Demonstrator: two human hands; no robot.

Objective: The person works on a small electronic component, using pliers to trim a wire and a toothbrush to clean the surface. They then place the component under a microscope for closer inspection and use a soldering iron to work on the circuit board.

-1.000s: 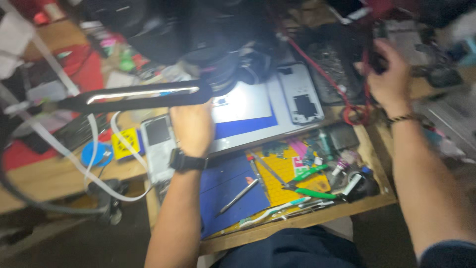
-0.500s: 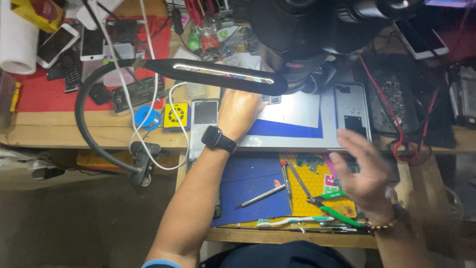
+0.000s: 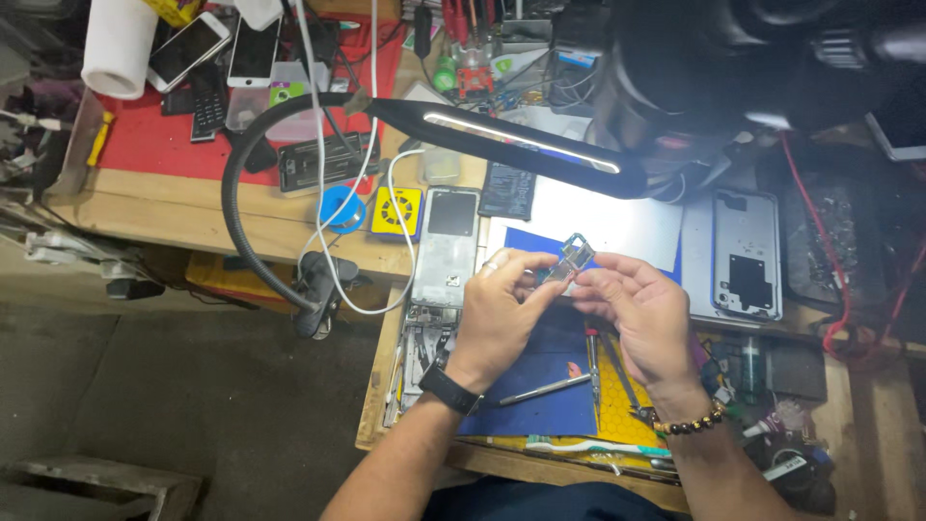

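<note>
Left hand, black watch at the wrist, and right hand, bead bracelet at the wrist, both pinch a small circuit board between fingertips, held above the blue mat near the workbench's front edge. Opened phone body lies just left of the hands. Phone back frame to the right. Lamp bar overhead. Screwdriver on the mat.

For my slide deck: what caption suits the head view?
Both hands, left hand and right hand, hold a small circuit board under a desk lamp.
</note>
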